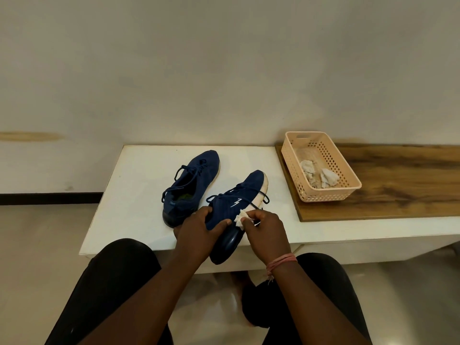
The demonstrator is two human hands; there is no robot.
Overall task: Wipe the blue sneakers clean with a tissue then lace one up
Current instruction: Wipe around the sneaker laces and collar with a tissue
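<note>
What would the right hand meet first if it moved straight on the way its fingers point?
The right hand pinches a tissue, fingers pointing left. Almost at once it would likely meet the held sneaker, and then the left hand's thumb; depth is unclear.

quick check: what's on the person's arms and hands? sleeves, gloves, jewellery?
Both forearms are bare: no sleeves and no gloves. The right hand has a band of pink-red thread wound several times round its wrist, with a short loose end hanging off. The left hand shows what looks like a thin ring on one finger, too small to be sure. No watch and no markings are visible on either arm.
</note>
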